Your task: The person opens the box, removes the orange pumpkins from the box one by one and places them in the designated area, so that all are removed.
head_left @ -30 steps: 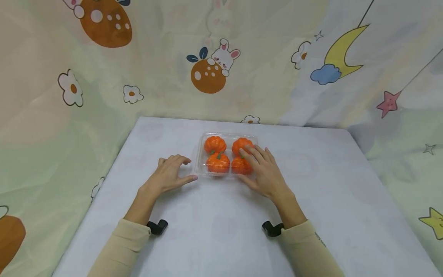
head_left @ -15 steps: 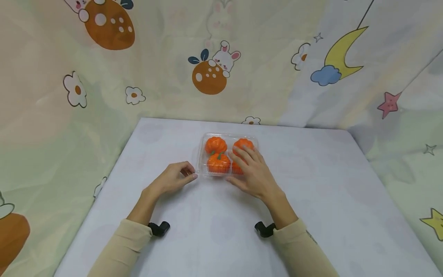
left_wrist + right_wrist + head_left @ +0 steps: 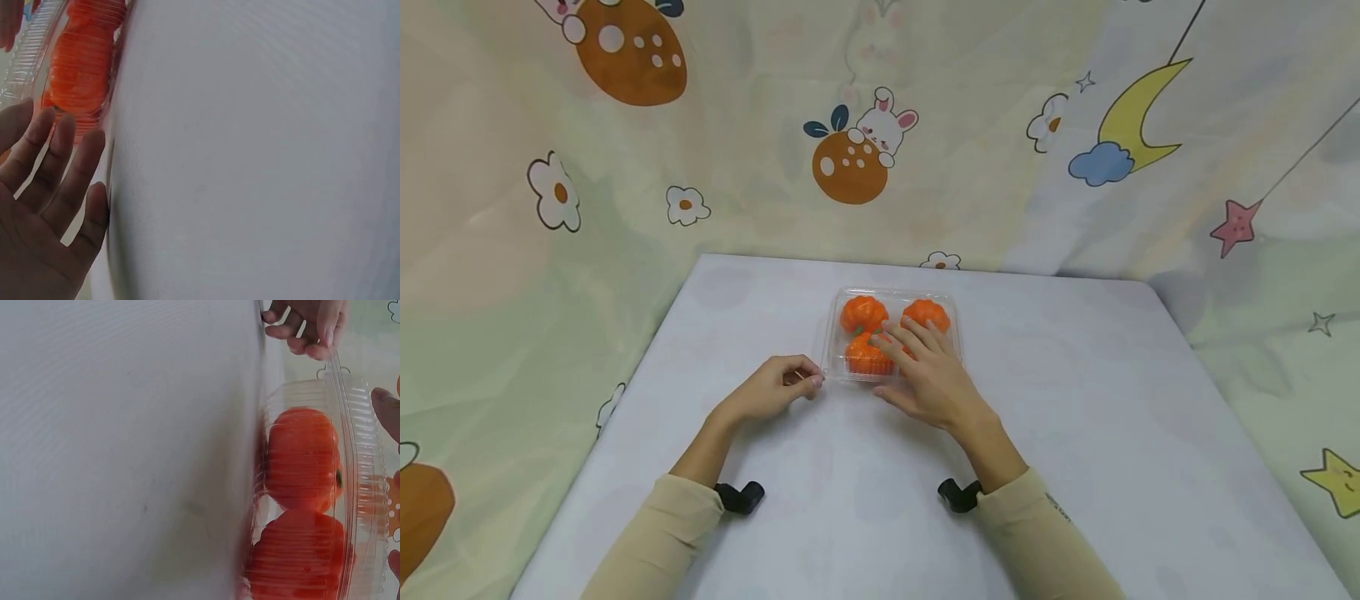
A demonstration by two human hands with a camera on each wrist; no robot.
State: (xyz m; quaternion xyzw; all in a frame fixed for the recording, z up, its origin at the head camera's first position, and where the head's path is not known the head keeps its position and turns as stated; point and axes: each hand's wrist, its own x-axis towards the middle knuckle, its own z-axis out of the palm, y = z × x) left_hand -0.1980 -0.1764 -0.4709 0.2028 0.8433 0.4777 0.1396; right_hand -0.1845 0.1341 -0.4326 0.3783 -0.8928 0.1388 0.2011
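A clear plastic clamshell box (image 3: pixel 848 377) with a ribbed lid lies on the white table. Several orange toy pumpkins (image 3: pixel 863 314) with green stems fill it. My left hand (image 3: pixel 773 388) pinches the near left corner of the box; in the right wrist view, that hand's thumb and index finger meet at the rim. Over the near right part of the lid, my right hand (image 3: pixel 934 379) spreads its straight fingers, covering most of the near right pumpkin. The left wrist view has the left hand (image 3: pixel 44 212) close to the box's ribbed side (image 3: pixel 31 56).
The white table (image 3: pixel 1075 375) reaches back to a cloth backdrop (image 3: pixel 760 125) printed with rabbits, flowers and stars. A black wrist mount (image 3: pixel 741 497) sits at the left cuff, and another mount (image 3: pixel 958 495) at the right one.
The left hand's fingers have closed from a spread pose onto the box's near left corner. The right hand has moved left across the lid. The box has stayed about where it was.
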